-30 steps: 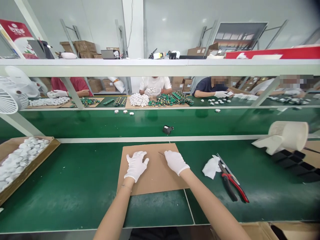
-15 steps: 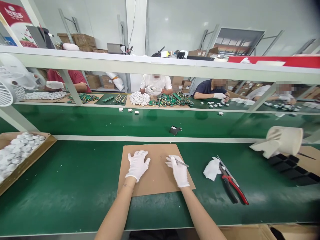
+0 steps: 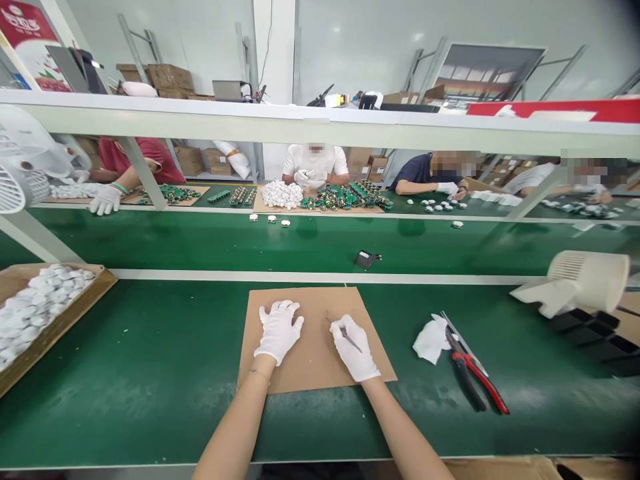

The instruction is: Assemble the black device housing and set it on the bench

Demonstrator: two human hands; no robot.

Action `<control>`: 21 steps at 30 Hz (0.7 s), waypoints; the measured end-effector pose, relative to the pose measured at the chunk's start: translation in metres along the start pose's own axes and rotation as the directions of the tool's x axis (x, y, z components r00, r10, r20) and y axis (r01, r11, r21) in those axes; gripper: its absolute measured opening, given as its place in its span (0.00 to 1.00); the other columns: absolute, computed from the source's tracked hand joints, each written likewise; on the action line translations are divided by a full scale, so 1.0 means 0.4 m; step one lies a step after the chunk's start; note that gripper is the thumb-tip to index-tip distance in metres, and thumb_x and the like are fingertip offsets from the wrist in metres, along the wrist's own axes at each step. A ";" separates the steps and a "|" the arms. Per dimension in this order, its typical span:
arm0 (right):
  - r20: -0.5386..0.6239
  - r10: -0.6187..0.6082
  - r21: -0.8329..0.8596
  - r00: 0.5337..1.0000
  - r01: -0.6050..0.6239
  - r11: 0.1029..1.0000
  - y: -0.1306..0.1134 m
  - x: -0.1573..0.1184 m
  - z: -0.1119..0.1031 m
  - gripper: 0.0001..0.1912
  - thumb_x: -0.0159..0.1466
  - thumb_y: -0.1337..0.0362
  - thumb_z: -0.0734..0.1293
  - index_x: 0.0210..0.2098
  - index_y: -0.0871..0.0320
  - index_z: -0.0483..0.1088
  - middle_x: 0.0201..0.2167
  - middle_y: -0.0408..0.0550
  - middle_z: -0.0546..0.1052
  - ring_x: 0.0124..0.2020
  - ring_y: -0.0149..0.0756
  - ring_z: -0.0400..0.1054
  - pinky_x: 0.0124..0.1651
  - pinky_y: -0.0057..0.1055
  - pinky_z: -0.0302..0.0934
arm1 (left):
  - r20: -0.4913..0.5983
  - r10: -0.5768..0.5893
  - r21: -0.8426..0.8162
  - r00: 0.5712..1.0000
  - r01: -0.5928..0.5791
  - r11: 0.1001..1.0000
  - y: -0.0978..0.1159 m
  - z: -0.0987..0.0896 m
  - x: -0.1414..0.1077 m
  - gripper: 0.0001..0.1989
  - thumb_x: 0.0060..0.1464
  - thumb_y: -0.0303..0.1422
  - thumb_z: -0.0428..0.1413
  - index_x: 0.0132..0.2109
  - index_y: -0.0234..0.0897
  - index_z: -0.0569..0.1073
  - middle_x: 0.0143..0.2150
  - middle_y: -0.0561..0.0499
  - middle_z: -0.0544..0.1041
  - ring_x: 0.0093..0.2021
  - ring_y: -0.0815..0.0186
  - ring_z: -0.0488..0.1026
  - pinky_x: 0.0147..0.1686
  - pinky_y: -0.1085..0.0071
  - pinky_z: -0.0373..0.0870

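A brown cardboard sheet (image 3: 313,360) lies on the green table in front of me. My left hand (image 3: 279,331), in a white glove, rests on its left part with the fingers spread and nothing held. Over the right part is my gloved right hand (image 3: 355,348), its fingers closed around thin metal tweezers (image 3: 353,341). The tweezers' tip points up and left, close to the cardboard. Right of the sheet lie a crumpled white cloth (image 3: 431,339) and red-and-black pliers (image 3: 475,377).
At the left edge stands a cardboard box (image 3: 95,297) of white parts. A white fan (image 3: 583,280) and black bins (image 3: 595,337) are at the right. Behind a white rail, a black adapter (image 3: 367,259) lies on the green belt. Several people work beyond it.
My right hand has drawn its fingers together around the tweezers, whose rear end now points down and right. At the far left, a co-worker's gloved hand has reached toward the belt.
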State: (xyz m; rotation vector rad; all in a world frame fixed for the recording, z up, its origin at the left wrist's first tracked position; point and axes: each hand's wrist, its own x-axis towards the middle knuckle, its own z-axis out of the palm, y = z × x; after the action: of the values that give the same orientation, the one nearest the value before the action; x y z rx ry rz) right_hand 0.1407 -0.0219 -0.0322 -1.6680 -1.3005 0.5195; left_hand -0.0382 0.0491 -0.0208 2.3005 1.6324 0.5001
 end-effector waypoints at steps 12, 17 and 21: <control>-0.010 -0.044 -0.199 0.999 0.041 0.979 0.015 0.001 -0.009 0.10 0.63 0.58 0.55 0.27 0.54 0.58 0.26 0.43 0.73 0.28 0.35 0.68 0.35 0.29 0.59 | -0.027 0.009 0.023 1.000 -0.008 1.000 -0.003 0.008 -0.002 0.17 0.57 0.37 0.49 0.54 0.47 0.70 0.59 0.49 0.70 0.61 0.53 0.61 0.62 0.36 0.41; -0.071 -0.097 -0.275 0.993 0.074 0.959 0.020 -0.004 -0.029 0.11 0.67 0.58 0.52 0.33 0.55 0.61 0.23 0.44 0.72 0.25 0.35 0.68 0.32 0.30 0.58 | -0.031 0.008 0.024 1.000 -0.007 1.000 -0.005 0.009 0.000 0.17 0.57 0.36 0.50 0.53 0.48 0.71 0.59 0.48 0.70 0.60 0.52 0.61 0.62 0.37 0.41; 0.124 -0.305 -0.306 0.944 0.329 0.893 -0.021 -0.037 -0.008 0.10 0.67 0.60 0.55 0.40 0.57 0.65 0.33 0.48 0.76 0.31 0.36 0.70 0.38 0.31 0.60 | -0.038 0.012 0.018 0.999 -0.011 1.000 -0.006 0.009 0.000 0.17 0.57 0.36 0.50 0.53 0.47 0.71 0.59 0.48 0.70 0.60 0.53 0.61 0.62 0.36 0.41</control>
State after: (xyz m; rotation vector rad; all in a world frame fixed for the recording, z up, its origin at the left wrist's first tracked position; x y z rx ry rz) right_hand 0.1337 -0.0368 -0.0267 -1.6590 -1.7483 0.1762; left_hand -0.0385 0.0500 -0.0251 2.3283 1.6483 0.5370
